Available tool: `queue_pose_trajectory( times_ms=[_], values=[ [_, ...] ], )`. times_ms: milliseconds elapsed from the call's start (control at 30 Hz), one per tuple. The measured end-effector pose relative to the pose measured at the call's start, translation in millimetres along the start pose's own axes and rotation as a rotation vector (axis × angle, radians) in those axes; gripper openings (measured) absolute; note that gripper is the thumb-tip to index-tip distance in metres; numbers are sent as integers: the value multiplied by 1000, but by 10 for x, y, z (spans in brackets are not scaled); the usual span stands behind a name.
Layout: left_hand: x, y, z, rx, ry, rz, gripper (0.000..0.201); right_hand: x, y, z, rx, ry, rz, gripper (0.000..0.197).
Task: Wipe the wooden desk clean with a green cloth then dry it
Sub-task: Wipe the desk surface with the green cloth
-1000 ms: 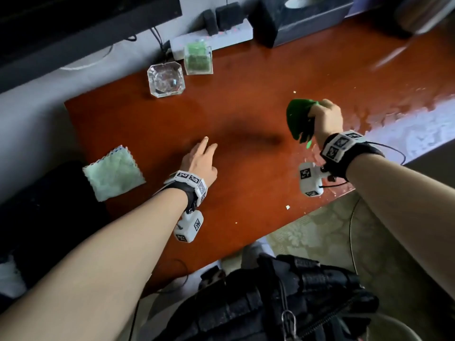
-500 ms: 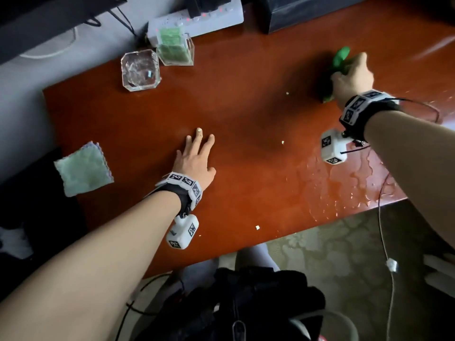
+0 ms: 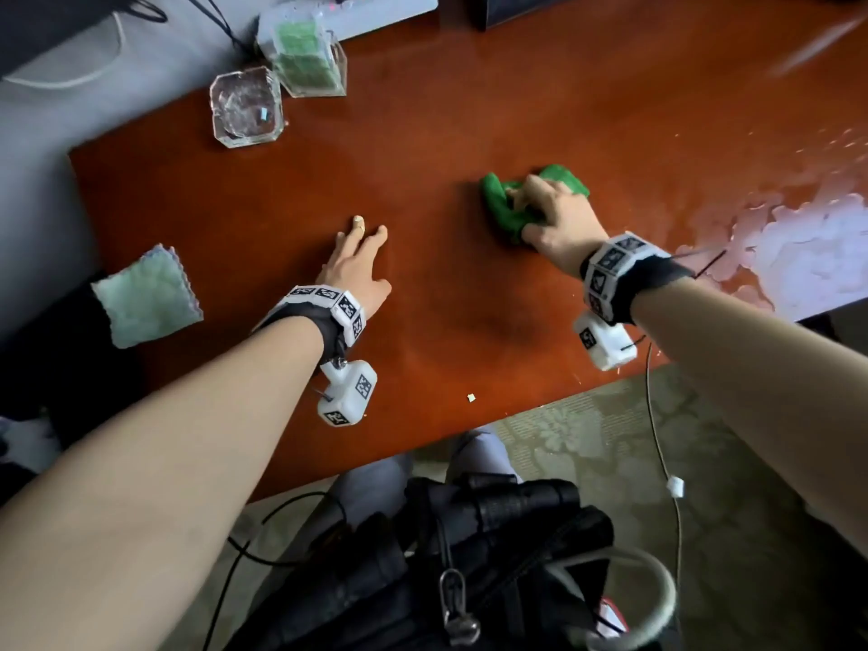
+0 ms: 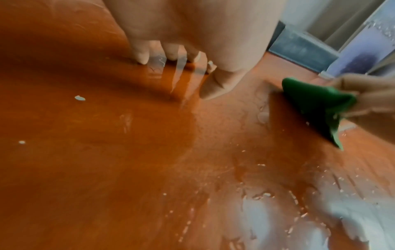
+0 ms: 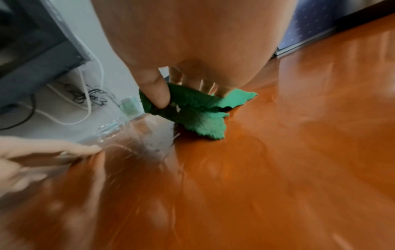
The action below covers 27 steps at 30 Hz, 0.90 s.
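A crumpled dark green cloth point(image 3: 502, 204) lies on the reddish wooden desk point(image 3: 469, 101) near its middle. My right hand point(image 3: 554, 213) grips the cloth point(image 5: 198, 111) and presses it onto the wood, thumb curled over a fold. My left hand point(image 3: 359, 265) lies flat on the desk to the left of the cloth, fingers straight, holding nothing. The left wrist view shows those fingertips point(image 4: 209, 91) on the wood and the cloth point(image 4: 316, 104) at the right. A pale green cloth point(image 3: 145, 296) hangs over the desk's left edge.
Wet streaks and puddles point(image 3: 775, 242) shine on the desk's right side. A glass ashtray point(image 3: 246, 105) and a clear box with green contents point(image 3: 307, 56) stand at the back left beside a power strip and cables. A white crumb point(image 3: 471, 397) lies near the front edge. A black bag point(image 3: 446, 556) sits below.
My right hand has swept the green cloth from the far right of the desk leftward and toward me, to the middle. The left hand has stayed flat in place.
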<state>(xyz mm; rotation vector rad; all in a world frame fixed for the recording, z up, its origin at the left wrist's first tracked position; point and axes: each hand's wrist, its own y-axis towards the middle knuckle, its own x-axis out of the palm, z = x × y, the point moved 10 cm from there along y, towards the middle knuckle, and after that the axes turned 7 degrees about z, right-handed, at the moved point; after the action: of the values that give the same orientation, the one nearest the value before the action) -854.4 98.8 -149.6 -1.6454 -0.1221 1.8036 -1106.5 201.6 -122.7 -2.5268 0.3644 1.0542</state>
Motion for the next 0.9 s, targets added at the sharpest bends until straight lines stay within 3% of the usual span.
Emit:
queue_pose_trajectory(
  times_ms=[200,300,500,600,667,800,900],
  values=[
    [187,-390,31,76,43,-29,78,357,-828,-40,14,-44,-121,37],
    [328,-640,-47,169,97,-33,81,595,-1182,-148,39,9,-96,38],
    [451,-875,-267,301,155,-76,77,855,-1636,-255,124,51,80,38],
    [373,-974,-364,321,79,-107,65,885,-1870,-244,211,62,235,38],
    [198,-1025,-494,315,-11,-50,60,911,-2052,-269,252,76,349,37],
    [-150,-1164,-1075,209,-119,130,61,1206,-2393,-364,406,166,526,29],
    [-142,-1330,-1686,87,-108,147,66,1624,-2502,-583,494,223,556,30]
  ],
)
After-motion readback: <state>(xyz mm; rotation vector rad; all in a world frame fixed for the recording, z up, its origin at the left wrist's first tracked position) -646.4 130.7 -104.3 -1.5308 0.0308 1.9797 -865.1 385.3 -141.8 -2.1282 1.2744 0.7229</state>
